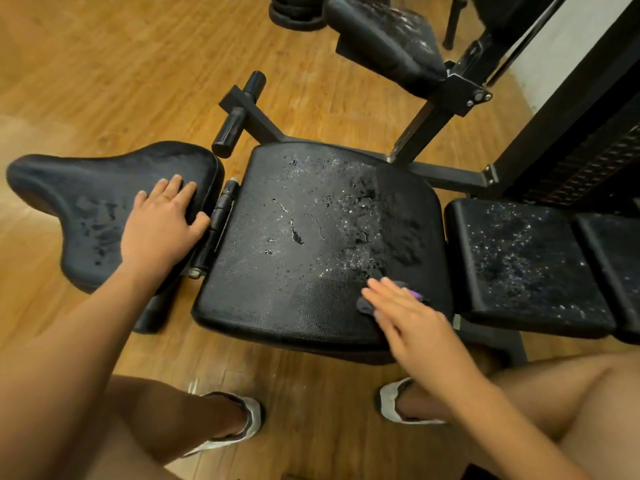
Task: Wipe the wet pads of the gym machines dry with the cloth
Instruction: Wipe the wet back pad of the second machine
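The big square seat pad (304,237) in front of you is black and grained. It is beaded with droplets across its middle and right side, with a duller, drier-looking patch at its near edge. Your cloth (365,305), a small dark wad with a purple edge, lies on that pad's near right corner under your right hand (408,317). The saddle-shaped pad (86,202) to the left shows dark wet blotches, while the flat pad (519,265) to the right and the tilted pad (388,39) at the far side carry thick droplets.
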`<state>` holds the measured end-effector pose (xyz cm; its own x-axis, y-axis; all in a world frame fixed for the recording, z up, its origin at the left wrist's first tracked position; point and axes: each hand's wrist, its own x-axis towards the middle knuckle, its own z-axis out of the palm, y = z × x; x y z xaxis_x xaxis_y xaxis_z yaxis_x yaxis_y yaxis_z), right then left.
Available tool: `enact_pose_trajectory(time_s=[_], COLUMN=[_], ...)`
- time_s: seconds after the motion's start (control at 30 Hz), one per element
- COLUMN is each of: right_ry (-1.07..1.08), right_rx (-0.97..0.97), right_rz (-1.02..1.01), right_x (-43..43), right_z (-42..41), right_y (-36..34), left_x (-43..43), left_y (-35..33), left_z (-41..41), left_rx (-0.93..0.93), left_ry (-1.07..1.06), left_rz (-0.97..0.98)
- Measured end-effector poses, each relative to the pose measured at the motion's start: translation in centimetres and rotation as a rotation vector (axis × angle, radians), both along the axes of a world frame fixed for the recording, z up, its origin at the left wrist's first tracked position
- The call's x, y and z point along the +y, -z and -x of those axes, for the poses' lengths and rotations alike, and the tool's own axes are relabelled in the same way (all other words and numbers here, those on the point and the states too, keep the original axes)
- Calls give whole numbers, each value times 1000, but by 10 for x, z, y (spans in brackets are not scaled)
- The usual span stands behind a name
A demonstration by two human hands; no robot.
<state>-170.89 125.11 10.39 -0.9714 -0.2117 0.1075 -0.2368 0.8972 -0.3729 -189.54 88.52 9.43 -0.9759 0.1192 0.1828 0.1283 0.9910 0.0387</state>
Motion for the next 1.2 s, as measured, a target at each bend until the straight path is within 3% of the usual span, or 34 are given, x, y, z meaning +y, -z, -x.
enact_pose_trajectory(time_s=[0.17, 0.4, 0.5, 0.67, 0.9, 1.0, 1.2], right_ry=[150, -104, -210, -240, -106, -127, -391], right_rx=[27, 126, 49, -15, -99, -24, 23], right_rz=[-79, -47, -107, 51, 104, 105, 17], right_x=[26, -113, -146, -97, -7, -39, -167], right_z=[-4, 30, 54, 43, 12, 21, 69], right_y=[2, 4, -4, -8, -4, 0, -4], left_x=[0, 3, 5, 2, -1, -2, 2], left_y=[2, -3, -7, -8, -1, 0, -1], left_z=[0, -3, -7, -6, -1, -1, -5], left_rx=[-3, -19, -42, -54, -31, -23, 9], left_ry=[-6, -17, -42, -38, -23, -22, -29], left_rz=[-12, -5, -25, -11, 0, -12, -47])
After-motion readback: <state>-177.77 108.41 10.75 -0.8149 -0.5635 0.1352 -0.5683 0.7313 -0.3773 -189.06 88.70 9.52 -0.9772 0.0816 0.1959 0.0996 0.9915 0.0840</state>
